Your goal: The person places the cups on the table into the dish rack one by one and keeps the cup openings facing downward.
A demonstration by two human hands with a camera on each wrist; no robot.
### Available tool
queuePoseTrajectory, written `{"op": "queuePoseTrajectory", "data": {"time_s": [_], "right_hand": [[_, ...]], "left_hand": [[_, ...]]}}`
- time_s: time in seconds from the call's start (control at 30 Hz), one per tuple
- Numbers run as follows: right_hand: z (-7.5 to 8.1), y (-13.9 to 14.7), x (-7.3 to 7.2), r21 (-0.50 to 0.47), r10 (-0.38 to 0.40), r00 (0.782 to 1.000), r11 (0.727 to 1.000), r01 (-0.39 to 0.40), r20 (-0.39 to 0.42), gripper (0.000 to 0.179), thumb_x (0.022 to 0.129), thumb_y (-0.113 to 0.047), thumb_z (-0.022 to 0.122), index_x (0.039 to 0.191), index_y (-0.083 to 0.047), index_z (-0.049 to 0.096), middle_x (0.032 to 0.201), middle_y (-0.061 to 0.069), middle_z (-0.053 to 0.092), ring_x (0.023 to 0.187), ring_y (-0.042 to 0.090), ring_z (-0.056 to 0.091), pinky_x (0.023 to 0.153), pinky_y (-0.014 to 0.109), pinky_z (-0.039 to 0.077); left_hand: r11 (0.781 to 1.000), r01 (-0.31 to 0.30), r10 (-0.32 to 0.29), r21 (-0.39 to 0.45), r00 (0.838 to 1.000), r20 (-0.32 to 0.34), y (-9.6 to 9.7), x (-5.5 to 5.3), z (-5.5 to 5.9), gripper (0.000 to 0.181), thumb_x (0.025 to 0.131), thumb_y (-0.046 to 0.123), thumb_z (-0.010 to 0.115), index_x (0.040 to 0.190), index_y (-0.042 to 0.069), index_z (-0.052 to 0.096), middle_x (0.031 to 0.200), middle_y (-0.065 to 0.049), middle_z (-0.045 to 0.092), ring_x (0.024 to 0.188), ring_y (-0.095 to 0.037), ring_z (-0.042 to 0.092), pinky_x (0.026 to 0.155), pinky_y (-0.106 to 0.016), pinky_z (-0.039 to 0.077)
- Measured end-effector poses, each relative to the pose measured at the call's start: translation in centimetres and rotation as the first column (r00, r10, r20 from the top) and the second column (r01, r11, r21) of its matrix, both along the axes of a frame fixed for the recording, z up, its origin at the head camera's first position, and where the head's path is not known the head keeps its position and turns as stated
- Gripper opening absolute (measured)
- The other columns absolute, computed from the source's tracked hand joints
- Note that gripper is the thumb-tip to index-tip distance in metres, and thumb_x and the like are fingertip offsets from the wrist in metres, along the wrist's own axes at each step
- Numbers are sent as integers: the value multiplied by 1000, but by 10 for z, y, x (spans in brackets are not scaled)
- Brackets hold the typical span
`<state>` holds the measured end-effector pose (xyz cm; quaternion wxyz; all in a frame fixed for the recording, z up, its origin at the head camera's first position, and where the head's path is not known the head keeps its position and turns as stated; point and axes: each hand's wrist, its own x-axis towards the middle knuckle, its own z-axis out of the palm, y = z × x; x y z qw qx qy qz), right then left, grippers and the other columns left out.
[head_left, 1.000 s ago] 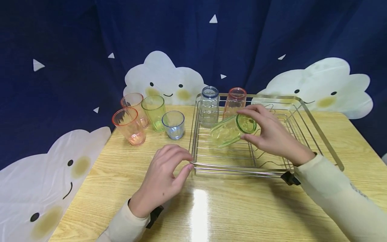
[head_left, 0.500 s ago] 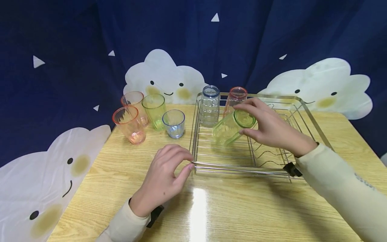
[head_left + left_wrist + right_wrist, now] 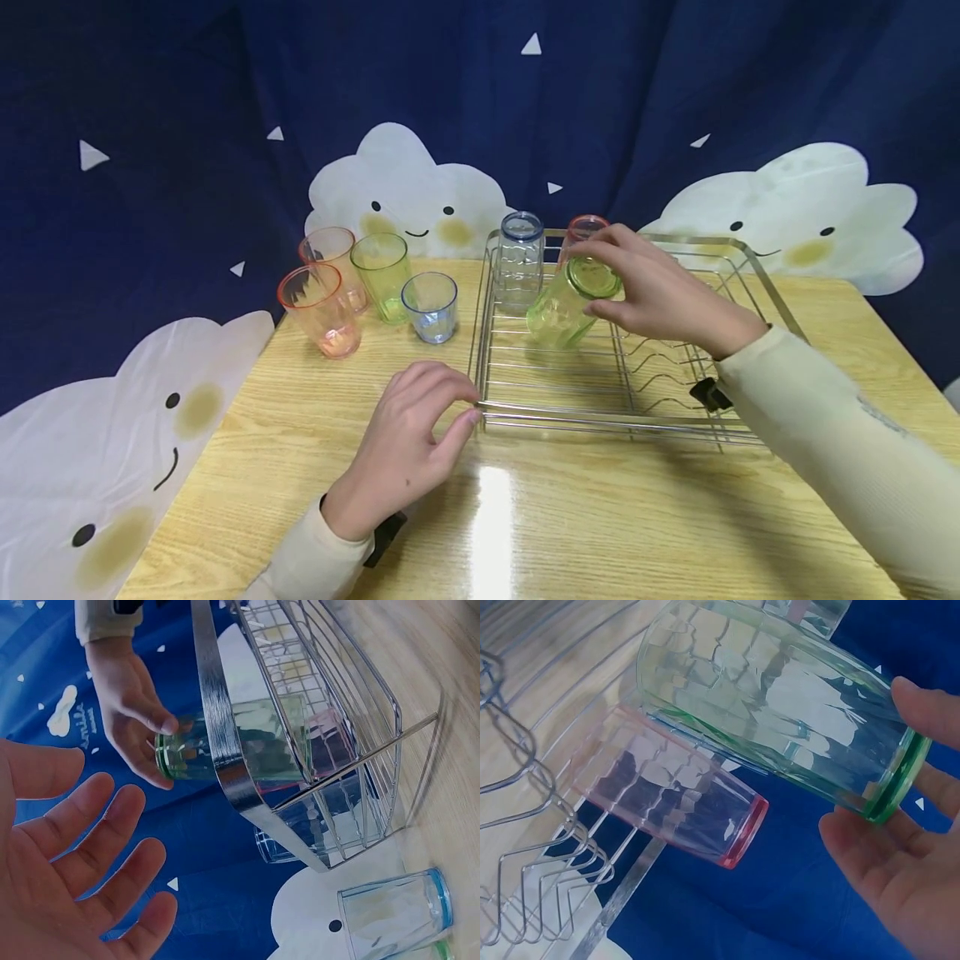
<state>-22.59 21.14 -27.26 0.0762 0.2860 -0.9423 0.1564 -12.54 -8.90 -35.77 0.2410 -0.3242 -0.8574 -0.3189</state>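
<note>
By its base, my right hand [image 3: 652, 292] grips a green tumbler [image 3: 566, 312], thumb on one side and fingers on the other. The tumbler is upside down and tilted, mouth down to the left, over the wire dish rack [image 3: 558, 408]; whether its rim touches the wires I cannot tell. Behind it, a red-based tumbler [image 3: 671, 795] and a blue-based tumbler [image 3: 520, 267] stand inverted in the rack. Beside the rack's front left corner is my left hand [image 3: 408, 433], its fingers loosely bent and holding nothing; the left wrist view shows them apart from the rack.
Left of the rack, two red-rimmed tumblers [image 3: 324, 312], a yellow-green tumbler [image 3: 384, 279] and a short blue-rimmed glass [image 3: 433, 308] stand upright on the wooden table [image 3: 300, 433]. A dark blue curtain [image 3: 450, 75] hangs behind. Wavy wire dividers [image 3: 555, 862] fill the rack's right part.
My right hand has moved slightly back and left with the green tumbler, which is now tipped steeper, mouth further down. The left hand has stayed in place.
</note>
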Motion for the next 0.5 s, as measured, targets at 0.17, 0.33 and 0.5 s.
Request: {"op": "queuePoseTrajectory", "data": {"time_s": [0.17,0.33,0.5], "right_hand": [[1,-4,-5,-3,10,1000,1000,-11,-4,66,82,-15,80,142,-13,52,140,15,49,128,32,50,105,52,43],[1,-9,-11,-2,31,1000,1000,-31,-6,66,81,-14,80,141,-10,51,147,16,45,135,36,46,110,54,40],[-1,-11,-14,-7,36,999,999,-36,-8,65,81,-15,80,140,-10,53,144,17,46,133,36,47,109,54,41]], "left_hand": [[1000,1,-1,5,1000,-10,3,1,1,8,87,19,71,94,15,72,100,5,72,105,-15,62,93,-38,49],[1000,4,-4,20,1000,-17,4,1,1,8,85,17,73,92,13,72,99,4,72,104,-15,62,92,-39,49],[1000,5,-4,23,1000,-26,4,1,1,9,83,15,75,92,13,72,98,4,73,103,-15,63,91,-39,50]]}}
